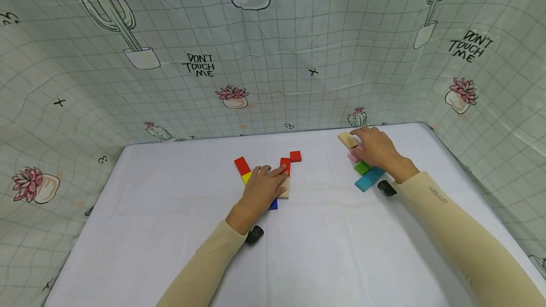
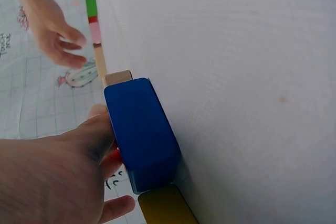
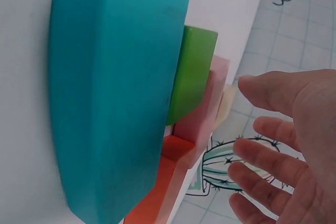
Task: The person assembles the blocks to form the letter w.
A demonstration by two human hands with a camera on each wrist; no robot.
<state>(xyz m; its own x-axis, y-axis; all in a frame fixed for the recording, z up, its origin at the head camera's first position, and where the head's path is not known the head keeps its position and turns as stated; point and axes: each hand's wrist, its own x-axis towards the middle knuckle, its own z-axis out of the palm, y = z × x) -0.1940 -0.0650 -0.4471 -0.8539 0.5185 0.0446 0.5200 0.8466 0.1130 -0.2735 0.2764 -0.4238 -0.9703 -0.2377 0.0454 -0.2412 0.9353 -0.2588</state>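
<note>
My left hand (image 1: 262,188) spreads its fingers over a group of blocks. A blue block (image 2: 142,129) shows beneath the palm, with a yellow block (image 1: 246,177) and a red block (image 1: 241,165) to the left. Near the fingertips are a second red block (image 1: 285,162) and a plain wooden block (image 1: 284,191). My right hand (image 1: 375,148) hovers with loosely bent fingers over another row: teal block (image 1: 369,179), green block (image 1: 362,167), pink block (image 1: 353,156) and pale wooden block (image 1: 347,139). A red-orange block (image 3: 152,192) lies beside the pink one. Nothing sits between the right fingers.
A small red block (image 1: 295,156) lies just beyond the left group. All blocks rest on a white-covered table (image 1: 315,250). A grid-patterned cloth with cactus drawings (image 1: 273,46) rises behind the table's far edge. Black wrist cameras (image 1: 254,235) hang under the sleeves.
</note>
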